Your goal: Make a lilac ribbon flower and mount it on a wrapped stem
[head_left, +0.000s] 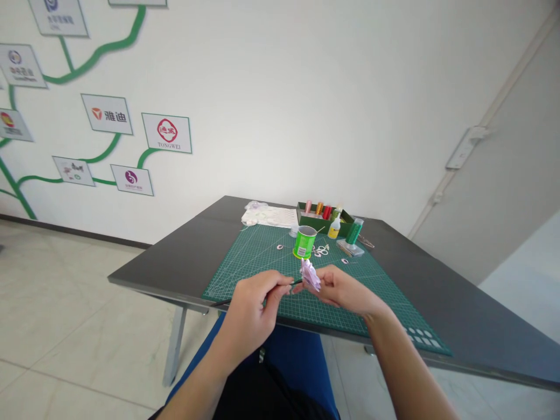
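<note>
A pale lilac handmade flower is held above the front of the green cutting mat. My left hand is closed in a pinch on its thin dark stem, just below the bloom. The stem's far end sticks out to the left, past my wrist. On the other side, my right hand is curled against the petals, its thumb and fingers bent together. The bloom partly hides those fingertips. Straight behind the flower stands a bright green can.
White-handled scissors lie beside the can, with small petal pieces around. Further back are a dark green box of thread spools, a glue bottle, a green spool and white sheets. A wall borders the black table.
</note>
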